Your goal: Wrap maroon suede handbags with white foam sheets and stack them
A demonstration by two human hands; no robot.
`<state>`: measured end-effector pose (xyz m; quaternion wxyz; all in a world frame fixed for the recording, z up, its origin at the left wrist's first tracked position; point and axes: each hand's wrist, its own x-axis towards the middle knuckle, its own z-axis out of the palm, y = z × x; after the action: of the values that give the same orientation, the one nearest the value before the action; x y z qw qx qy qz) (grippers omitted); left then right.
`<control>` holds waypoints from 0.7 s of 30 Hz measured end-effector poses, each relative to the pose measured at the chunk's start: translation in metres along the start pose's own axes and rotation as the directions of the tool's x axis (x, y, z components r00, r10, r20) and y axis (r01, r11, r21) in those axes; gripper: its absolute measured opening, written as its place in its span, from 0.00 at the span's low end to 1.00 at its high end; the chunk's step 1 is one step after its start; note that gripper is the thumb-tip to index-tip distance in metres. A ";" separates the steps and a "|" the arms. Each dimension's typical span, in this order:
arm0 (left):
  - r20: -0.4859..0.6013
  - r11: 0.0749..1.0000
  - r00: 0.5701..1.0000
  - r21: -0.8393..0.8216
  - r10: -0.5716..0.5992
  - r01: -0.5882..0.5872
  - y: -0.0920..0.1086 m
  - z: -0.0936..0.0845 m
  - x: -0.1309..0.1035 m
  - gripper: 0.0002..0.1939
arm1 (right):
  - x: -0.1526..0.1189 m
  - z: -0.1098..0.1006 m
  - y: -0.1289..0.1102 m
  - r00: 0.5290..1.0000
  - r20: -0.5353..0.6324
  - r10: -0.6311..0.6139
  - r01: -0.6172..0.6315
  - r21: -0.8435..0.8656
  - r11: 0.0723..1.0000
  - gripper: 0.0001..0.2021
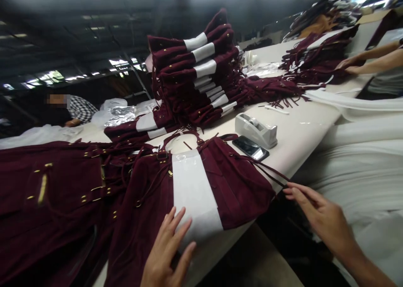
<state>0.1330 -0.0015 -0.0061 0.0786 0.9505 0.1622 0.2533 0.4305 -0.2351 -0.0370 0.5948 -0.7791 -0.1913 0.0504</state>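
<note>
A maroon handbag (239, 182) lies on the table in front of me, with a white paper band (193, 178) wrapped round its middle. My left hand (170, 249) is over the lower end of the band, fingers spread; whether it touches the paper I cannot tell. At the bag's right side my right hand (321, 215) pinches the ends of thin maroon cords (273, 172), which stretch from the bag's upper part. The bag's looped handles (182, 136) point away from me.
A tall stack of banded maroon bags (201, 69) stands behind. More maroon bags (72, 186) lie left. A tape dispenser (256, 129) and a phone (250, 147) sit right of the handles. White sheets (368, 161) are piled at right. Another person's hands (352, 64) touch bags farther back.
</note>
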 end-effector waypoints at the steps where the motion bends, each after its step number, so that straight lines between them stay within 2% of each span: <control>1: 0.012 0.998 0.998 0.041 0.055 -0.056 0.009 0.004 0.003 0.30 | 0.005 0.004 0.002 0.997 0.062 0.052 -0.055 0.058 0.997 0.26; 3: 0.052 0.979 0.983 0.103 0.173 -0.178 0.025 0.023 0.013 0.36 | 0.013 0.016 -0.002 0.985 0.167 0.053 -0.076 0.135 0.988 0.27; 4: 0.066 0.966 0.975 0.132 0.213 -0.220 0.031 0.036 0.017 0.38 | 0.016 0.023 -0.007 0.984 0.179 0.001 -0.026 0.136 0.990 0.26; 6: 0.060 0.950 0.972 0.203 0.229 -0.236 0.039 0.061 0.023 0.39 | 0.020 0.036 -0.024 0.974 0.144 -0.178 0.173 0.042 0.984 0.23; 7: 0.047 0.945 0.974 0.235 0.221 -0.226 0.041 0.069 0.024 0.39 | 0.023 0.040 -0.033 0.952 0.129 -0.279 0.287 -0.048 0.957 0.22; 9: 0.037 0.939 0.971 0.248 0.235 -0.237 0.041 0.072 0.024 0.38 | 0.028 0.048 -0.054 0.889 0.171 -0.425 0.456 -0.253 0.853 0.21; 10: 0.047 0.941 0.966 0.215 0.256 -0.260 0.040 0.066 0.023 0.37 | 0.031 0.051 -0.064 0.864 0.228 -0.450 0.503 -0.349 0.790 0.21; 12: 0.056 0.960 0.967 0.121 0.248 -0.253 0.033 0.040 0.024 0.34 | 0.036 0.059 -0.082 0.842 0.358 -0.404 0.539 -0.515 0.667 0.21; 13: 0.032 0.977 0.982 0.100 0.185 -0.188 0.028 0.022 0.026 0.32 | 0.039 0.064 -0.089 0.838 0.412 -0.358 0.544 -0.579 0.607 0.22; 14: -0.026 0.991 0.997 0.115 0.076 -0.073 0.020 0.005 0.028 0.29 | 0.040 0.070 -0.095 0.836 0.453 -0.309 0.546 -0.632 0.551 0.22; 15: -0.102 0.985 0.993 0.158 -0.056 0.072 0.011 -0.013 0.029 0.26 | 0.042 0.076 -0.099 0.838 0.476 -0.269 0.543 -0.674 0.501 0.21; 17: -0.278 0.881 0.915 0.296 -0.291 0.370 -0.015 -0.040 0.026 0.29 | 0.044 0.088 -0.101 0.842 0.489 -0.227 0.537 -0.719 0.442 0.18; 18: -0.306 0.794 0.870 0.368 -0.387 0.483 -0.030 -0.050 0.021 0.35 | 0.045 0.092 -0.099 0.847 0.483 -0.222 0.529 -0.723 0.444 0.16; 20: -0.260 0.619 0.764 0.462 -0.590 0.635 -0.063 -0.061 0.004 0.44 | 0.050 0.096 -0.090 0.874 0.433 -0.222 0.482 -0.706 0.520 0.13; 21: -0.198 0.550 0.688 0.466 -0.699 0.693 -0.079 -0.062 -0.007 0.45 | 0.053 0.096 -0.084 0.891 0.394 -0.227 0.447 -0.672 0.590 0.12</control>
<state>0.0750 0.0743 0.0259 -0.0792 0.7945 0.5844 0.1446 0.4296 -0.1103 0.0229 0.1886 -0.8875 -0.4183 -0.0428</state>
